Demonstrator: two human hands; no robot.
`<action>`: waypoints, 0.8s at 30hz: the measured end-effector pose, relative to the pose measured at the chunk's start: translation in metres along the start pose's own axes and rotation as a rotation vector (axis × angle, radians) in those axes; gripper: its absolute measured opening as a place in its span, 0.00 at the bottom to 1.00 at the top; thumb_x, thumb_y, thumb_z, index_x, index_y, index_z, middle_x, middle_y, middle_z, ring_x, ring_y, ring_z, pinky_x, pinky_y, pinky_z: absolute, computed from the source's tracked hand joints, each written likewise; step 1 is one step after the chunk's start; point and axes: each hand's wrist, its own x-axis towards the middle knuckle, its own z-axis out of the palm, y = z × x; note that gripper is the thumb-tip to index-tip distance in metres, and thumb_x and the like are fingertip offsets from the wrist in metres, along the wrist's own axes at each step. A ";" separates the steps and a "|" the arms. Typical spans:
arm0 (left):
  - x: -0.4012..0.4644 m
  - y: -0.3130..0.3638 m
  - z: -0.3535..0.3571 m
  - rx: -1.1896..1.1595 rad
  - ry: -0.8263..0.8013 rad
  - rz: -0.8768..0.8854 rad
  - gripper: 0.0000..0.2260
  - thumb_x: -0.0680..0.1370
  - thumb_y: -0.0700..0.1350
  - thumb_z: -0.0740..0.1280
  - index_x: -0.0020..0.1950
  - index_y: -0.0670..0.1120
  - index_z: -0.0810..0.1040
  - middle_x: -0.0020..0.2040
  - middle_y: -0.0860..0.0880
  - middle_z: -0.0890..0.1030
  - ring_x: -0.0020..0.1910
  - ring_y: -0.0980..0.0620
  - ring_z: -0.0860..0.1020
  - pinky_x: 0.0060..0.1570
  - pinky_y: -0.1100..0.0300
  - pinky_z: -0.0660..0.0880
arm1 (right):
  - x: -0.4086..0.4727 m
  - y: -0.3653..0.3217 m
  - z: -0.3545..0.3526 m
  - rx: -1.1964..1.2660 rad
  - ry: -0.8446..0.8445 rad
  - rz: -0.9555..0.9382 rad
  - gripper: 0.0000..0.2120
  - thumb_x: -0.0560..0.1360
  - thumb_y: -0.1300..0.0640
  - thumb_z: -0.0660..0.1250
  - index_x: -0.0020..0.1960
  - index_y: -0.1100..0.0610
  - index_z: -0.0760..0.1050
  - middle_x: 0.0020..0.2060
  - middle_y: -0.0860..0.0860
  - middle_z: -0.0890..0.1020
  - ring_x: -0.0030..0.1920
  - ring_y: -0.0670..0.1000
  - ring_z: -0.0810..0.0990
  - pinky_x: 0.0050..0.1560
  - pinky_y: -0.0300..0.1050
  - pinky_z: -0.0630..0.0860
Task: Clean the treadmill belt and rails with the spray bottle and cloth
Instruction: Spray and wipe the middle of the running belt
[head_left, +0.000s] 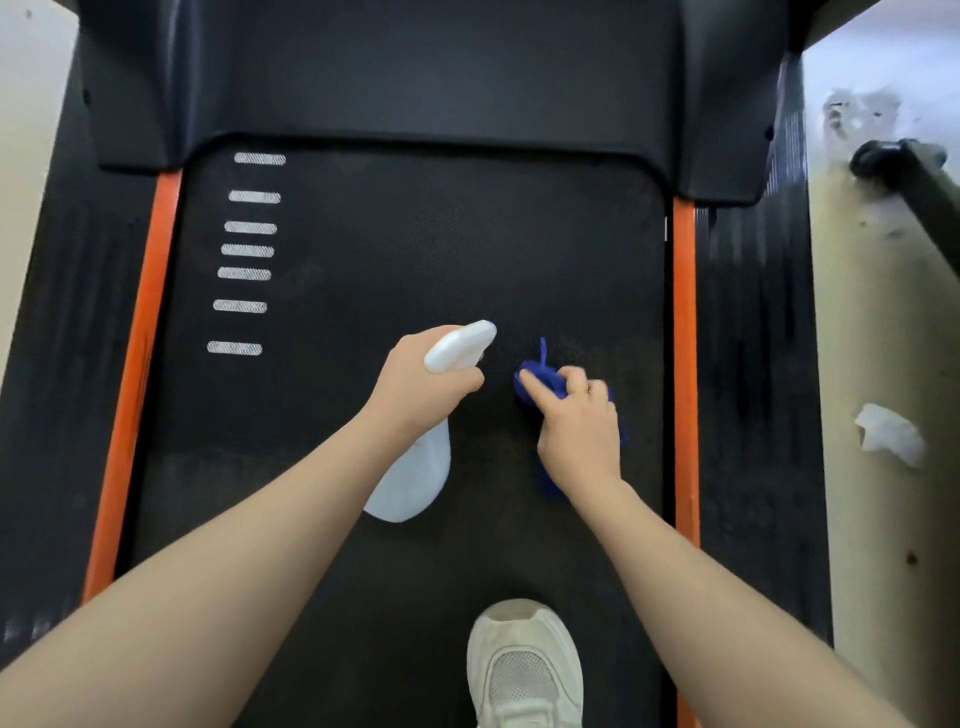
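Surface: black treadmill belt (415, 249), orange rails (684, 322).
Left hand (415, 384): fingers wrapped round spray bottle (415, 478) neck — rigid, light.
Right hand (579, 421): fingers clamp cloth (540, 376), forefinger extended — soft; contact with belt unclear.

A black belt (389, 260) is flanked by orange rails (684, 322) and dark ribbed side strips (748, 338). White dashes (244, 274) are printed along the belt's left edge. A white shoe (524, 670) is planted on the belt. Beside the treadmill, crumpled white paper (888, 434) is seen on the pale floor (883, 519).
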 end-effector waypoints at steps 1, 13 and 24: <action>0.001 0.002 0.001 -0.014 0.006 0.004 0.15 0.69 0.38 0.68 0.55 0.46 0.80 0.46 0.52 0.80 0.48 0.52 0.77 0.45 0.62 0.71 | -0.003 0.009 -0.001 -0.060 0.003 -0.107 0.29 0.58 0.68 0.70 0.57 0.51 0.79 0.48 0.59 0.78 0.38 0.61 0.75 0.33 0.48 0.71; 0.011 0.006 0.018 0.060 0.008 -0.004 0.17 0.71 0.38 0.68 0.59 0.47 0.78 0.48 0.52 0.79 0.53 0.47 0.77 0.53 0.49 0.75 | -0.009 0.045 -0.003 -0.186 0.105 -0.109 0.27 0.60 0.67 0.69 0.57 0.51 0.80 0.49 0.59 0.80 0.40 0.61 0.76 0.39 0.51 0.72; 0.017 0.007 0.029 0.174 -0.014 0.024 0.16 0.73 0.39 0.68 0.60 0.47 0.77 0.47 0.51 0.78 0.48 0.50 0.75 0.44 0.56 0.71 | 0.022 0.073 -0.014 -0.196 0.231 0.043 0.26 0.65 0.67 0.58 0.58 0.52 0.79 0.48 0.59 0.80 0.40 0.61 0.77 0.38 0.50 0.72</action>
